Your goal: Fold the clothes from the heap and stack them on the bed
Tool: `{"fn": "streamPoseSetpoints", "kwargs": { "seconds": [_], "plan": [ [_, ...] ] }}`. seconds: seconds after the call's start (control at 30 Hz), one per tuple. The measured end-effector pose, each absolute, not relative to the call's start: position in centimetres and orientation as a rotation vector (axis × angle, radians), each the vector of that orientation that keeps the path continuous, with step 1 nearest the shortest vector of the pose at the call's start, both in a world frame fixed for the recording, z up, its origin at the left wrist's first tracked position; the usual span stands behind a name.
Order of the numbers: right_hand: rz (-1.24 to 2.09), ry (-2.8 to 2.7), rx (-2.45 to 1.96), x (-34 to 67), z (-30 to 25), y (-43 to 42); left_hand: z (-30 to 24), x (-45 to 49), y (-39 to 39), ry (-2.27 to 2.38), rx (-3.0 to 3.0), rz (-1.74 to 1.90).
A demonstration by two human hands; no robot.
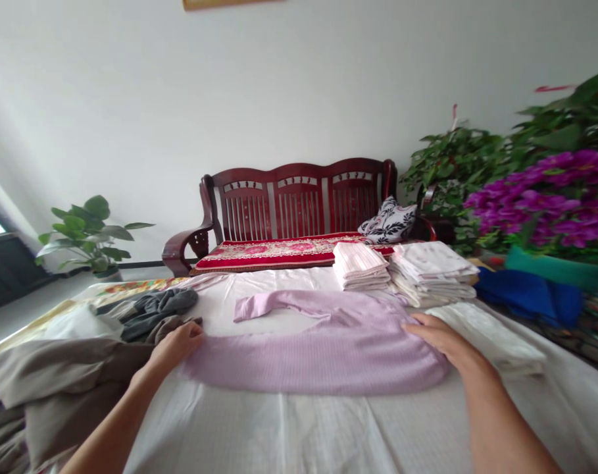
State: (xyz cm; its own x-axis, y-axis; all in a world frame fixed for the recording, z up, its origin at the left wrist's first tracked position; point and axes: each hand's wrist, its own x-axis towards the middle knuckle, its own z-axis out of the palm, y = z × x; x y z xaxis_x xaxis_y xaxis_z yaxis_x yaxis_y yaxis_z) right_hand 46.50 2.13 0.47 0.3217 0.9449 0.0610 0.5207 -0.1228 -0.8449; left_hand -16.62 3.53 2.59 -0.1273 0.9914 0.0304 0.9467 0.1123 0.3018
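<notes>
A lavender long-sleeved top (318, 359) lies sideways across the white-covered table, folded lengthwise. One sleeve stretches along the far side, its cuff pointing left. My left hand (180, 342) is closed on the left end of the top, fingers pinched at its edge. At the opposite end, my right hand (437, 334) grips the top near its upper corner, with the thumb and part of the fingers showing. Just beyond my right hand is a folded white garment (491, 336). Close to my left hand lies a crumpled brown-grey garment (72, 382).
Folded striped clothes (360, 263) and a white stack (431, 266) stand at the table's far right. Dark crumpled clothes (155, 309) lie at left. Behind are a wooden bench (279, 174) and patterned cushion (390, 220). Purple flowers (550, 197) rise at right, a potted plant (89, 230) at left.
</notes>
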Motion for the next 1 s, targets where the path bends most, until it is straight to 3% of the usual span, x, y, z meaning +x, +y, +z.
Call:
{"fn": "streamPoseSetpoints", "kwargs": {
  "seconds": [0.17, 0.43, 0.7, 1.0],
  "plan": [
    [0.496, -1.19, -1.802, 47.1, -1.1, 4.3, 3.1, -12.0, 6.3, 2.271, 1.882, 0.443],
    [0.41, -1.427, -1.688, 45.4, -2.5, 6.2, 1.9, -6.4, 11.3, 2.283, 1.735, 0.566],
    [0.34, -1.216, -1.519, 44.8, -1.2, 5.7, 3.5, -9.1, 12.1, 2.376, 1.644, 0.801],
    [0.33, -1.316, -1.86, 45.3, -1.8, 5.8, 1.3, -9.5, 9.0, 2.157, 1.899, 0.737]
  ]
}}
